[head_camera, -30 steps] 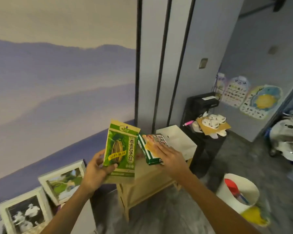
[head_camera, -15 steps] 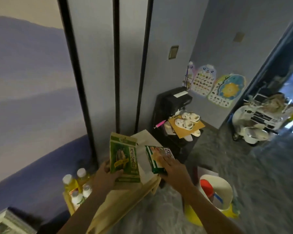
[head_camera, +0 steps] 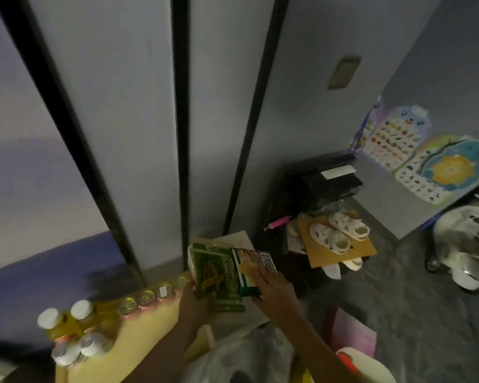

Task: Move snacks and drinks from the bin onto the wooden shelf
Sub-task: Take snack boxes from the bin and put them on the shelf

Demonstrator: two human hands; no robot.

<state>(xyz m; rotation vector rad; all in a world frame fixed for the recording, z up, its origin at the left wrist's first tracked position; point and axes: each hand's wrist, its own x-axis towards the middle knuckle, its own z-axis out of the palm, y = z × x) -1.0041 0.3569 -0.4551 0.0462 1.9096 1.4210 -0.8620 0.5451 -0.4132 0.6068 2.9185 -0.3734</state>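
Observation:
My left hand [head_camera: 194, 301] grips the lower edge of a green seed packet [head_camera: 215, 275] held upright over the right end of the wooden shelf [head_camera: 147, 324]. My right hand [head_camera: 274, 286] rests flat on a green and white snack box [head_camera: 253, 269] right beside the packet, fingers spread over its front. Both items stand at the shelf's right end. Several bottles with white caps [head_camera: 72, 330] and a row of small cans [head_camera: 150, 297] line the shelf to the left. The white bin [head_camera: 371, 366] shows at the bottom right with a red item inside.
A black cabinet [head_camera: 324, 181] stands right of the shelf, with white sandals [head_camera: 338, 233] on cardboard and a pink pen in front. Posters hang on the right wall. A white scooter [head_camera: 468, 250] sits at the far right. A clear plastic bag [head_camera: 241, 355] lies below the shelf.
The view has swung right and down. Both hands have lowered the packet and the box towards the shelf's right end, closer to each other. More bottles and cans have come into view.

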